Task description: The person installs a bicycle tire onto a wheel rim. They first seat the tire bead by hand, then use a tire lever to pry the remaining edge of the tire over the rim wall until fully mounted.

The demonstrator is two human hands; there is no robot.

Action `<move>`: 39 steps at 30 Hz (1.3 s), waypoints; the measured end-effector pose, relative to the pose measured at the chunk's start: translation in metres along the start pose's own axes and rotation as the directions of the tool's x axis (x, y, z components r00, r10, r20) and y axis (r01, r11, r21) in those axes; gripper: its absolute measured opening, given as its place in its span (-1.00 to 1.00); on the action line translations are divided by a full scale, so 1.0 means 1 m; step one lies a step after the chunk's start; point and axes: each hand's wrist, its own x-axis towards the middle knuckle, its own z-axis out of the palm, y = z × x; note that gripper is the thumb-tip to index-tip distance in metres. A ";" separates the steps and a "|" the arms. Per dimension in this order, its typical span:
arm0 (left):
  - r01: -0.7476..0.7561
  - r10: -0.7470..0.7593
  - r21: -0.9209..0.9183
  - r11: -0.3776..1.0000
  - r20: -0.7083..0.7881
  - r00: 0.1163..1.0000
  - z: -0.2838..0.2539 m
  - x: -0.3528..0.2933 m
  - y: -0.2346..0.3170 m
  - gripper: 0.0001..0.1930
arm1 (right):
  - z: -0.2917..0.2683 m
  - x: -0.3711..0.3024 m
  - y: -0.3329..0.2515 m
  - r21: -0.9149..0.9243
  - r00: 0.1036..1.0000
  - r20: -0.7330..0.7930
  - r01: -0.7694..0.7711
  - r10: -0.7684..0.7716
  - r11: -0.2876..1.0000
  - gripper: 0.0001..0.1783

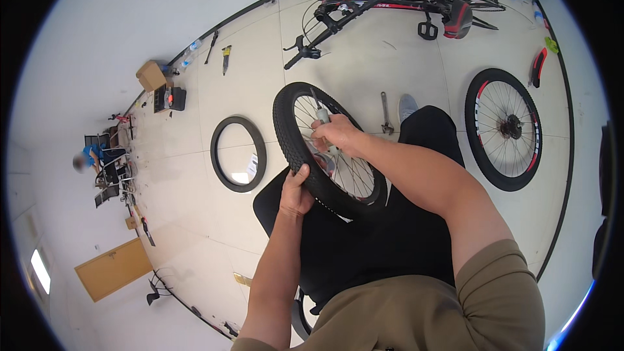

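A bicycle wheel with a knobby black tyre leans over my lap, tilted. My left hand grips the tyre's near left side, thumb on the tread and the fingers partly hidden behind it. In front of the spokes, my right hand is closed around a screwdriver-like tool with a pale grey handle. Its thin dark shaft points up toward the far rim. The fingers cover much of the handle, so I cannot tell its exact kind. The wheel's hub area is partly hidden by this hand.
Left of the wheel a loose tyre lies on the floor. An adjustable wrench lies by my shoe. At right is another wheel with a cassette; a bicycle frame lies beyond. A seated person is far left.
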 end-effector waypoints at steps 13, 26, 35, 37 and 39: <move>-0.023 0.025 0.043 0.999 -0.038 0.999 0.008 0.013 -0.007 -0.44 | 0.024 0.023 -0.019 -0.111 0.997 -0.075 -0.037 0.029 0.993 -0.71; -0.014 0.020 0.093 0.996 -0.058 0.998 0.019 0.016 -0.005 -0.42 | 0.013 0.055 -0.003 0.247 0.970 -0.075 -0.207 0.232 0.947 -0.74; -0.020 0.021 0.035 0.999 -0.032 0.999 0.018 0.018 -0.005 -0.40 | 0.003 0.040 -0.024 0.306 0.978 0.051 -0.208 0.202 0.929 -0.65; -0.015 0.016 0.025 1.000 -0.024 1.000 0.021 0.017 -0.003 -0.42 | 0.003 0.033 -0.029 0.284 0.978 0.069 -0.208 0.196 0.936 -0.55; -0.028 0.028 0.024 0.999 -0.015 0.999 0.027 0.015 -0.001 -0.44 | 0.005 0.028 -0.034 0.296 0.974 0.092 -0.227 0.209 0.928 -0.54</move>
